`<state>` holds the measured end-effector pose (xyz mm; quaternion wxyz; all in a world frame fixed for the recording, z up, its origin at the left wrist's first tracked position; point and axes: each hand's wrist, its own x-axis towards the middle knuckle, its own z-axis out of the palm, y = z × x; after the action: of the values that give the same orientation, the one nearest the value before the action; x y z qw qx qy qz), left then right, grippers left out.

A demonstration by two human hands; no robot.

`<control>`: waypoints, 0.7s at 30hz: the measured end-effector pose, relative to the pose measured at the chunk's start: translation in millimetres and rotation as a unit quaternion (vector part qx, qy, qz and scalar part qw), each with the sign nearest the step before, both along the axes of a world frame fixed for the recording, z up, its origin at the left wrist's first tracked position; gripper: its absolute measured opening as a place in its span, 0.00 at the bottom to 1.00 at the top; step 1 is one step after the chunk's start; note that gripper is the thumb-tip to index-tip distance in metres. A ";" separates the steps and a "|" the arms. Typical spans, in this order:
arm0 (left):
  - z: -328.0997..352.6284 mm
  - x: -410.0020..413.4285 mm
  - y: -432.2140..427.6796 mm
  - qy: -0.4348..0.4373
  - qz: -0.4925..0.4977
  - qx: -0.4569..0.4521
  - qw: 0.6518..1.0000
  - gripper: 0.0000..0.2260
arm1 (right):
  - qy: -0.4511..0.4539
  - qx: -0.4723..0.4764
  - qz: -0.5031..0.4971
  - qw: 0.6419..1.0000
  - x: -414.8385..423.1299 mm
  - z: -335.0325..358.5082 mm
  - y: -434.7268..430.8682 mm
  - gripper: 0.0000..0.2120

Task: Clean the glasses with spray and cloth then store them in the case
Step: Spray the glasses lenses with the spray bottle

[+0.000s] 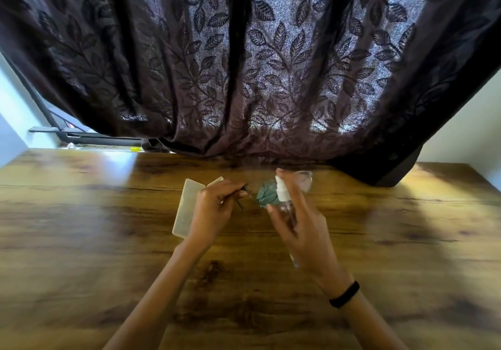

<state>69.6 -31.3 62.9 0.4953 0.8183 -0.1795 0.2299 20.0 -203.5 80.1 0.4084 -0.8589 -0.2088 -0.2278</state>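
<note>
My left hand (214,208) pinches a thin dark temple of the glasses (305,180), whose clear lens shows just beyond my right hand. My right hand (306,230) grips a clear spray bottle (282,191) with a white nozzle, index finger resting on its top and the nozzle facing the glasses. A crumpled grey-green cloth (267,195) sits between the two hands; I cannot tell whether it lies on the table or is held. The pale, open glasses case (187,208) lies on the table just left of my left hand, which partly hides it.
The wooden table (108,241) spreads wide on both sides and towards me. A dark leaf-patterned curtain (244,78) hangs down to the table's far edge. A black band circles my right wrist (344,294).
</note>
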 end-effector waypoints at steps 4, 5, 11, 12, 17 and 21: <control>1.3 -0.6 0.8 -0.012 0.004 -0.007 1.000 0.18 | 0.005 -0.021 -0.005 1.000 0.4 -4.3 5.7 0.24; 1.3 -0.6 0.9 -0.016 0.008 -0.008 1.000 0.18 | 0.005 -0.024 -0.007 1.000 0.2 -5.2 6.1 0.23; 2.7 -0.5 2.0 -0.024 0.013 0.010 1.000 0.14 | -0.012 0.003 -0.027 1.000 -3.4 -2.4 1.3 0.24; 3.5 -0.9 2.2 -0.026 0.011 0.008 1.000 0.13 | -0.013 0.012 -0.029 0.999 -3.8 -1.4 -1.3 0.25; 8.9 -4.8 0.8 -0.034 0.008 -0.006 0.999 0.13 | -0.021 0.013 -0.089 0.996 -0.8 2.1 -26.3 0.25; 8.7 -5.6 2.1 -0.022 0.012 0.012 1.000 0.11 | -0.013 -0.013 -0.118 0.993 2.5 2.8 -44.0 0.25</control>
<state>64.0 -29.2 71.5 0.4784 0.8210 -0.1836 0.2518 22.6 -247.5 82.9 0.3649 -0.8798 -0.1141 -0.2827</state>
